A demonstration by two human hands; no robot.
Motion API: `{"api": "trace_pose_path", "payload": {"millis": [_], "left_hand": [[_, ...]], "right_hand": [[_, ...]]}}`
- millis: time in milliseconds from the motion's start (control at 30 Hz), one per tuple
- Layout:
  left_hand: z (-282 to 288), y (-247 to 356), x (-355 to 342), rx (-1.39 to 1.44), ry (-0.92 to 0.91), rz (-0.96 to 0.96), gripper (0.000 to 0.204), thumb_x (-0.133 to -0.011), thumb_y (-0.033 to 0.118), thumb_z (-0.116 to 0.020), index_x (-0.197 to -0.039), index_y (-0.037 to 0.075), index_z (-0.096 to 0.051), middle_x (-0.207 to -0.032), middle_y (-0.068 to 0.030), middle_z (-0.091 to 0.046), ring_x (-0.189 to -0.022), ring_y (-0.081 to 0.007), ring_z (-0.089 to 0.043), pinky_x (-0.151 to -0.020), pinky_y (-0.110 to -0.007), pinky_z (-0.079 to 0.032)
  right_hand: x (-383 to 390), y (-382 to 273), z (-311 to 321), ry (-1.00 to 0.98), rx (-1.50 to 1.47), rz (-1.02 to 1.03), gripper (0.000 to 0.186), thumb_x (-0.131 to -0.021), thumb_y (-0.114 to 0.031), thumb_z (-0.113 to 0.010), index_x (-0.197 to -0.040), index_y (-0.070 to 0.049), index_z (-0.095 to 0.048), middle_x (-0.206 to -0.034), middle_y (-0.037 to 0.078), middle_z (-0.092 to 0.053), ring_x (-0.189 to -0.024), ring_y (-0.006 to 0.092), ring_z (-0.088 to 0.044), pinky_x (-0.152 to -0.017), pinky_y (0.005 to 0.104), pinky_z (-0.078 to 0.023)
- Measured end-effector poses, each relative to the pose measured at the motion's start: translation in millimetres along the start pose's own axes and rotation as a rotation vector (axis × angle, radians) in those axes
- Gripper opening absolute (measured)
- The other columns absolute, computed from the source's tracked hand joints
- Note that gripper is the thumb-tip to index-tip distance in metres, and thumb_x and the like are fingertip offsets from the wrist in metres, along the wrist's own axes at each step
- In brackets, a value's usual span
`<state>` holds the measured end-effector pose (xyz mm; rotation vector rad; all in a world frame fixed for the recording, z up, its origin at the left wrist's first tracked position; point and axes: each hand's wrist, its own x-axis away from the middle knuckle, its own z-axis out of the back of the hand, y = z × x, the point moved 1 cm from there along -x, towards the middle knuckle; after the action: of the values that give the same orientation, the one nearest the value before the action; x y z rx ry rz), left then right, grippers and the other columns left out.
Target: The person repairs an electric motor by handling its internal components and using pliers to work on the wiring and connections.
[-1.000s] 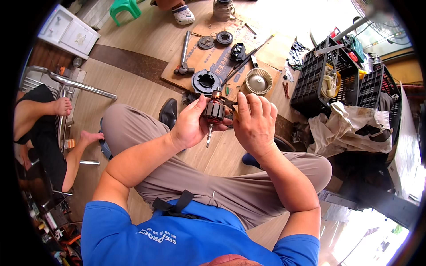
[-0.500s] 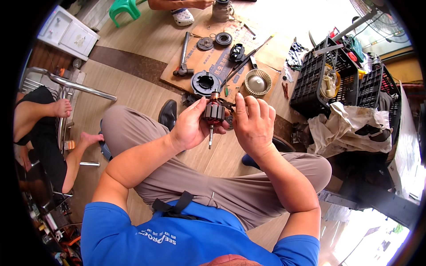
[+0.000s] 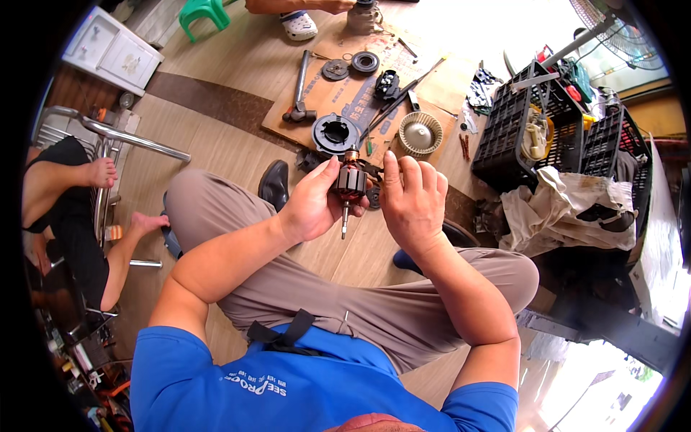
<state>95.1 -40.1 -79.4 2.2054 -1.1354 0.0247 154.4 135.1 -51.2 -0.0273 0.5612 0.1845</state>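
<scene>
My left hand (image 3: 311, 205) is closed around a motor armature (image 3: 350, 181), thumb on its near-left side. The armature has a dark slotted core, copper windings and a commutator toward the far end. Its bare steel shaft points back toward me. Just to the right, my right hand (image 3: 414, 194) has its fingers bent and pressed together beside a small dark piece (image 3: 373, 171). Its fingertips hide what it grips. Beyond the armature, a round black housing (image 3: 319, 135) and a cream fan wheel (image 3: 421, 134) lie on a cardboard sheet (image 3: 389, 56).
A hammer (image 3: 301, 86), a pale-handled screwdriver, round dark parts and a black block (image 3: 387, 85) also lie on the cardboard. At right stand black crates (image 3: 493, 140) with a cloth (image 3: 536, 209). Another person's bare feet (image 3: 150, 222) are at left; a co-worker's hand touches a part at the top.
The whole view has shifted very slightly. The armature's shaft end sits a little higher, while both hands keep nearly the same places.
</scene>
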Motion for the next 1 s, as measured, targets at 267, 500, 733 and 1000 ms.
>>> {"api": "trace_pose_path", "payload": {"millis": [267, 500, 733, 1000], "left_hand": [[1, 0, 0, 0.029, 0.02, 0.021, 0.046, -0.104, 0.041, -0.029, -0.121, 0.004, -0.05, -0.103, -0.0159, -0.064, -0.082, -0.0252, -0.064, -0.066, -0.034, -0.053], [4, 2, -3, -0.002, 0.029, 0.027, 0.04, -0.104, 0.038, -0.03, -0.118, 0.006, -0.051, -0.096, -0.0134, -0.065, -0.078, -0.0248, -0.064, -0.062, -0.033, -0.05], [9, 9, -6, -0.182, 0.142, 0.043, 0.03, -0.103, 0.031, -0.034, -0.113, 0.009, -0.052, -0.089, -0.013, -0.065, -0.068, -0.0238, -0.063, -0.055, -0.031, -0.046], [4, 10, -9, -0.12, 0.193, 0.124, 0.034, -0.103, 0.033, -0.029, -0.113, 0.009, -0.051, -0.091, -0.0157, -0.066, -0.068, -0.0246, -0.063, -0.054, -0.032, -0.046]], "right_hand": [[1, 1, -2, -0.011, -0.029, 0.009, 0.04, -0.077, -0.015, -0.056, -0.115, -0.003, -0.06, -0.096, 0.01, -0.055, -0.083, 0.0249, -0.052, -0.067, 0.0389, -0.038], [0, 2, -4, -0.048, -0.042, 0.003, 0.035, -0.078, -0.015, -0.055, -0.112, -0.006, -0.061, -0.089, 0.008, -0.054, -0.078, 0.0243, -0.051, -0.064, 0.0374, -0.038], [5, 6, -10, -0.125, -0.131, -0.019, 0.027, -0.077, -0.013, -0.058, -0.103, -0.007, -0.061, -0.077, 0.006, -0.05, -0.072, 0.0231, -0.052, -0.06, 0.0356, -0.042], [2, 6, -7, -0.089, -0.166, -0.03, 0.029, -0.075, -0.013, -0.059, -0.104, -0.008, -0.061, -0.078, 0.006, -0.05, -0.072, 0.0228, -0.051, -0.06, 0.036, -0.043]]}}
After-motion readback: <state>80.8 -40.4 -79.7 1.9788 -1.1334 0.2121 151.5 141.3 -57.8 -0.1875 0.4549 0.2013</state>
